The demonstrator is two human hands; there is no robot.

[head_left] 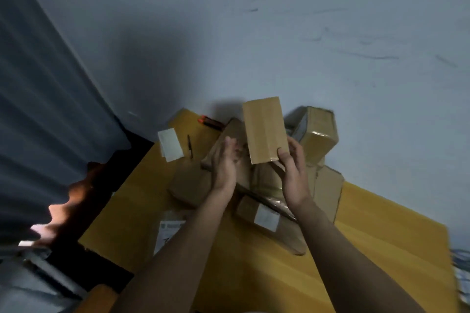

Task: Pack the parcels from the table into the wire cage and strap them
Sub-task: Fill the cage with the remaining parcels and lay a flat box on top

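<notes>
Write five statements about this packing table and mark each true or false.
1. The right hand holds a small cardboard box above the other parcels. True.
2. The left hand grips a parcel. False: its fingers are straight and hold nothing.
3. The table is yellow. True.
4. A wire cage stands on the table. False: no cage shows on it.
5. A pen lies left of the parcels. True.

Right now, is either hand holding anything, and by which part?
The right hand grips the small tan rectangular cardboard parcel by its lower right corner, thumb on the front face. The left hand is open, holding nothing.
</notes>
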